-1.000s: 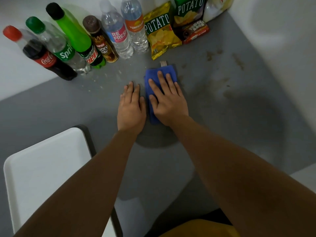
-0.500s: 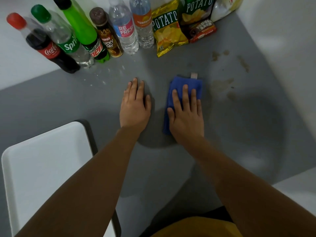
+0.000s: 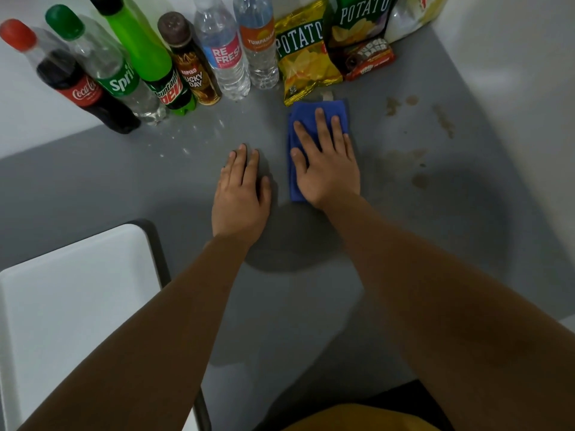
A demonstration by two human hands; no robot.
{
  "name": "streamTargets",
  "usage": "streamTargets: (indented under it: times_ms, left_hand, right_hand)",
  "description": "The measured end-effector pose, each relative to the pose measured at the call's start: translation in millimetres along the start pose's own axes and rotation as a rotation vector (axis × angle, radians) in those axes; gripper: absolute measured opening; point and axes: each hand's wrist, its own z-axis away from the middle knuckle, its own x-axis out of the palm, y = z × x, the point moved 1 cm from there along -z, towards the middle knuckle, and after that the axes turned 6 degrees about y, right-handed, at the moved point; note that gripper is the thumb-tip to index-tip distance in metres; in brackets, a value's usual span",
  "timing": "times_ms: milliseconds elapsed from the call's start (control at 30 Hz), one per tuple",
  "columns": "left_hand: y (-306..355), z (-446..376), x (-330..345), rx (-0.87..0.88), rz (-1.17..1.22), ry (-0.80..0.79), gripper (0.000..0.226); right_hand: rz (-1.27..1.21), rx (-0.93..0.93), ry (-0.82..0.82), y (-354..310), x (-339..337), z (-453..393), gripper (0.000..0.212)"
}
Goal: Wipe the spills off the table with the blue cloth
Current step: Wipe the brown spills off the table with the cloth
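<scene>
One blue cloth (image 3: 314, 119), folded, on the grey table (image 3: 155, 188) under my flat right hand (image 3: 326, 169). My left hand (image 3: 241, 194) flat beside it. Six bottles (image 3: 186, 60), three snack bags (image 3: 303, 57), brown spills (image 3: 420, 180) to the right.

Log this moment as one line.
right hand flat on blue cloth | left hand flat on table | brown stains remain
</scene>
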Motion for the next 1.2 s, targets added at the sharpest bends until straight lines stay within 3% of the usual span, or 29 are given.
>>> streamTargets:
  times_ms: [233,467,633,833,1200]
  left_hand:
    - [-0.6,0.3,-0.5,-0.009,-0.005,-0.019,0.054]
    - [-0.4,0.5,1.0,-0.009,-0.024,-0.024,0.054]
    - [0.3,0.0,-0.1,0.005,-0.034,-0.024,0.054]
    - [1.7,-0.4,-1.1,0.002,-0.045,-0.035,0.054]
    - [1.8,-0.6,-3.5,0.002,-0.045,-0.033,0.054]
  right_hand:
    - [0.018,0.092,0.024,36.0,-10.1,23.4,0.060]
    - [0.037,0.103,0.021,10.4,-1.6,71.6,0.063]
    - [0.047,0.092,0.030,-7.5,1.7,51.4,0.063]
    - [0.048,0.021,0.050,18.6,-5.2,20.0,0.059]
    - [0.071,0.216,0.074,66.9,-16.9,70.8,0.060]
